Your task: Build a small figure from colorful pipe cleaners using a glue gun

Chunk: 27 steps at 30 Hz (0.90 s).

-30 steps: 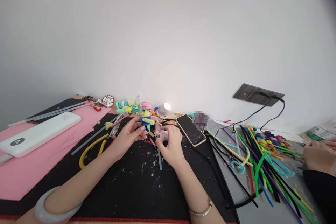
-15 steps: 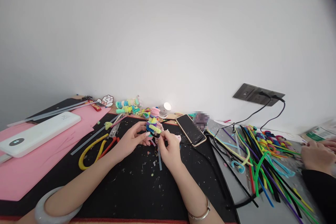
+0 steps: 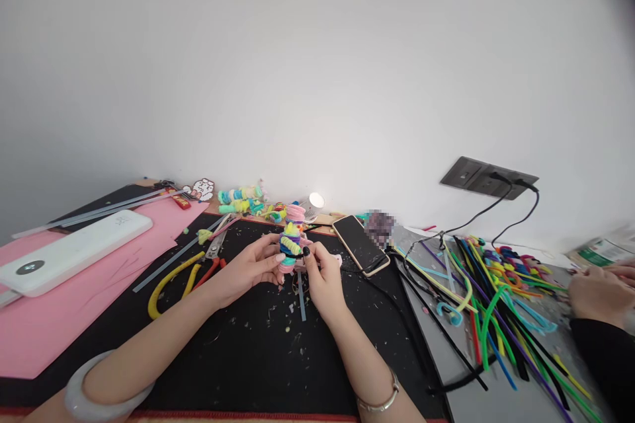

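Note:
Above the black mat [image 3: 238,370], a pipe-cleaner figure [image 3: 292,241] of stacked coils in pink, yellow, blue and teal is held upright. My left hand [image 3: 262,263] grips its left side near the teal and pink lower coils. My right hand [image 3: 323,271] is closed at its right side, thumb and finger pinching the end of a thin black strand [image 3: 296,256] that crosses the figure's front. A pink piece behind my right hand is partly hidden. Below the figure lies a narrow grey strip [image 3: 301,297].
Left are pliers with yellow and red handles [image 3: 159,291], pink sheets [image 3: 64,330] and a white power bank [image 3: 79,251]. A phone [image 3: 361,244] and white cup [image 3: 312,207] stand behind. Loose pipe cleaners [image 3: 501,317] cover the right side, beside another person's hand [image 3: 600,294].
The figure has tilted and shifted slightly down and right, showing more of its lower teal and pink coils. My right fingers have moved up a little along its side.

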Motion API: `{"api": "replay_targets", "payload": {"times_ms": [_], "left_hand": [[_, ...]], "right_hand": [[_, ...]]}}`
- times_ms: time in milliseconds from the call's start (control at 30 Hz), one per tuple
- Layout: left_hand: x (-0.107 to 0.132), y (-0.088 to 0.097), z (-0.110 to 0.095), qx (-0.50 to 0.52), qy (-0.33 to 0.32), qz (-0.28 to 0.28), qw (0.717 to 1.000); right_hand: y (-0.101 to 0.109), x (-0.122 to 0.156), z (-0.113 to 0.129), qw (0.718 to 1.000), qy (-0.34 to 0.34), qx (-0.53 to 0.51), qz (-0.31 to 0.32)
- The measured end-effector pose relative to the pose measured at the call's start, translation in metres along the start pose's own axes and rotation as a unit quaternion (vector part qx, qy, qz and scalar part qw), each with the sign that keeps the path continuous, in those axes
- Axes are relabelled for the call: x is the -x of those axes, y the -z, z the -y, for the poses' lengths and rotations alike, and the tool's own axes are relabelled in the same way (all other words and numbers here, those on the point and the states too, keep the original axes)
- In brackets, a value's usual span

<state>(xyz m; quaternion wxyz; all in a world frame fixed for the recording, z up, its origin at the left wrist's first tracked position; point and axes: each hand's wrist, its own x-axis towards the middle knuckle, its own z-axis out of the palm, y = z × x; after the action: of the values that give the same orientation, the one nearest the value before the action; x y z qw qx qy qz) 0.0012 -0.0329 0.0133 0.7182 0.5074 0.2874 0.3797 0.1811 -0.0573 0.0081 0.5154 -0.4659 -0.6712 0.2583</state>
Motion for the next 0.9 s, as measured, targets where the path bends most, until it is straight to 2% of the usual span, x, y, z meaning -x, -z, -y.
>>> {"api": "replay_targets", "payload": {"times_ms": [233, 900], "left_hand": [[-0.001, 0.005, 0.006, 0.029, -0.004, 0.033, 0.999], [0.000, 0.004, 0.006, 0.093, 0.021, 0.061, 0.994]], "right_hand": [[0.000, -0.001, 0.007, 0.997, 0.032, 0.064, -0.019], [-0.010, 0.002, 0.006, 0.996, 0.049, 0.072, -0.035]]}}
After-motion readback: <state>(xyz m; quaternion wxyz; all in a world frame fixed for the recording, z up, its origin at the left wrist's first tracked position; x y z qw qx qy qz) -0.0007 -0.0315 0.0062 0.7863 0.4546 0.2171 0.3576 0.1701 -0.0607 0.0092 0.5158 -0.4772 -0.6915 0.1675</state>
